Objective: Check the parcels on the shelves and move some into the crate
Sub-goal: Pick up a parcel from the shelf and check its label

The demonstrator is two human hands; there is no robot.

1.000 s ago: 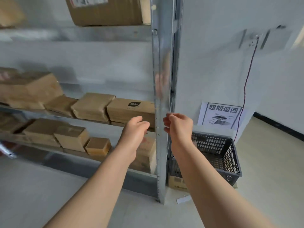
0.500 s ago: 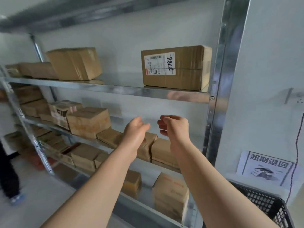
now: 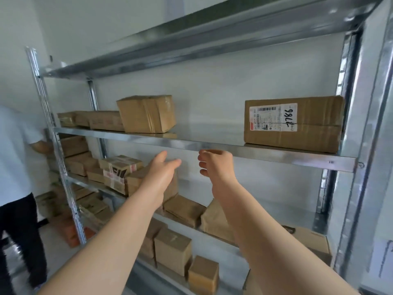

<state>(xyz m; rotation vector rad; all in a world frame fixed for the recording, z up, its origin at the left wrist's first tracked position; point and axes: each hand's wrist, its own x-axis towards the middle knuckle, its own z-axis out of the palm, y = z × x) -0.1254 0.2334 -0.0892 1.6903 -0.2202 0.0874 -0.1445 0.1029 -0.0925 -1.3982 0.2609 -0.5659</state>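
Observation:
A metal shelf rack point(image 3: 212, 146) carries several brown cardboard parcels. On the upper shelf at the right lies a labelled parcel point(image 3: 293, 123) with a white shipping label and handwritten digits. A taller plain parcel point(image 3: 146, 113) stands further left on that shelf. My left hand point(image 3: 162, 170) is raised in front of the rack, just below the shelf's edge, fingers straight, holding nothing. My right hand point(image 3: 217, 165) hovers beside it with fingers loosely curled, empty. The crate is out of view.
Lower shelves hold a taped parcel point(image 3: 119, 171), flat parcels point(image 3: 185, 209) and small boxes point(image 3: 172, 250). A person in a white top and dark trousers point(image 3: 14, 167) stands at the left end of the rack. The rack's steel upright point(image 3: 357, 145) rises at the right.
The view has swung up and left from the crate and lower shelves to the upper shelf. Both hands stay raised and empty. A person has come into sight at the left.

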